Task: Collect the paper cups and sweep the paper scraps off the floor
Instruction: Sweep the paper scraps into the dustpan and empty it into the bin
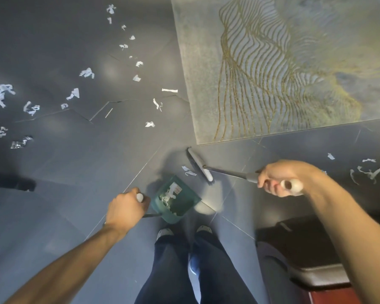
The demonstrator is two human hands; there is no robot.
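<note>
The left hand [124, 208] fists the dustpan [176, 199] handle, steadying it; the right hand [279, 177] clenches the broom [199, 164], drawing scraps [188, 171] just beyond the dustpan (cups unseen) inward.

We stand with the dustpan [176, 199] just ahead of our feet, scraps inside it. Broom head [199, 166] just beyond, right; two scraps [188, 171] between. Rug [272, 62] far right. Loose scraps [75, 93] scattered across the floor [64, 161] far left.

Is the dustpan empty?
No, white scraps already lie inside the green dustpan that the left hand holds by its handle.
</note>
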